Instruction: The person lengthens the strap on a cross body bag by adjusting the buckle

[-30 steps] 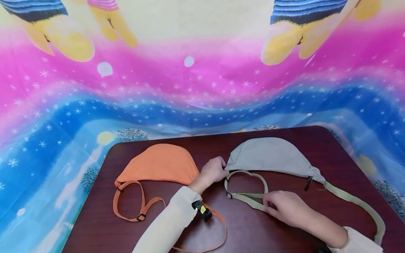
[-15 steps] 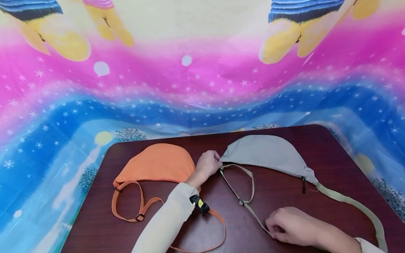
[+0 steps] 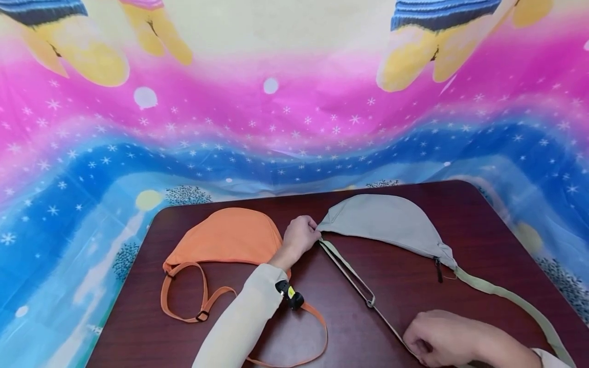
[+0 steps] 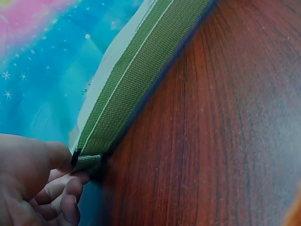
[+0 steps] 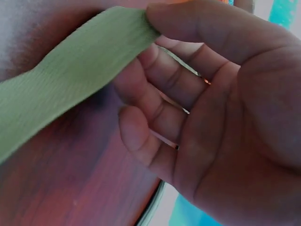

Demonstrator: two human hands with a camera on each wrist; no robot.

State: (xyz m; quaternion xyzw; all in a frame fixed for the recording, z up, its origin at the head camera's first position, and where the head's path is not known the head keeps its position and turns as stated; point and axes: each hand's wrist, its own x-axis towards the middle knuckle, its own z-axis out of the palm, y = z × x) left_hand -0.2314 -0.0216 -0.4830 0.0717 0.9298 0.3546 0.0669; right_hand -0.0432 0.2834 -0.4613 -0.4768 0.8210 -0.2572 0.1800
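A light grey waist bag (image 3: pixel 382 217) lies at the back right of the table. My left hand (image 3: pixel 300 236) pinches its left corner, where the pale green strap (image 3: pixel 345 266) joins; the left wrist view shows thumb and fingers at a small black loop (image 4: pixel 76 157). From that corner the doubled strap runs straight down to the right, through a slider buckle (image 3: pixel 370 302). Near the front, my right hand (image 3: pixel 442 337) pinches the strap between thumb and fingers, as the right wrist view shows. The bag's other strap end (image 3: pixel 506 291) curves along the right side of the table.
An orange waist bag (image 3: pixel 227 237) lies on the left, its strap (image 3: pixel 184 319) looped in front and passing under my left forearm. The dark wood table (image 3: pixel 349 327) meets a printed cloth backdrop (image 3: pixel 294 122) behind.
My right hand has drawn the strap toward the front right. Its round loop has narrowed into a straight line. The grey bag has shifted slightly left and back with my left hand.
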